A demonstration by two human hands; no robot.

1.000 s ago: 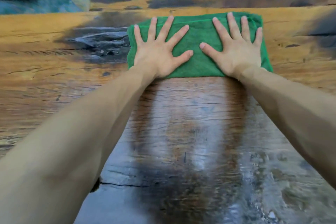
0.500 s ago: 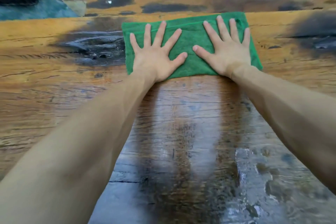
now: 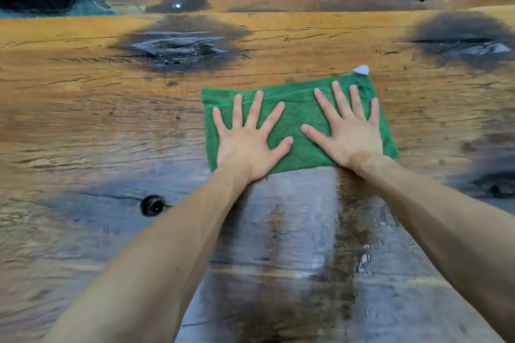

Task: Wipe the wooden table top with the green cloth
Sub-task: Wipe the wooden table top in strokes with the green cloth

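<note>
Green cloth (image 3: 298, 131) looks soft, limp; left hand (image 3: 248, 145) and right hand (image 3: 348, 136) press it spread flat on the wet table (image 3: 83, 120); best held by its 12 o'clock edge.

I see cloth (image 3: 298, 131): green, folded to flat rectangle, white tag at far right corner, lying on worktop (image 3: 83, 125) right of centre. Worktop: rough wooden planks, orange-brown with dark knots; strip near me dark, wet, glossy.
</note>
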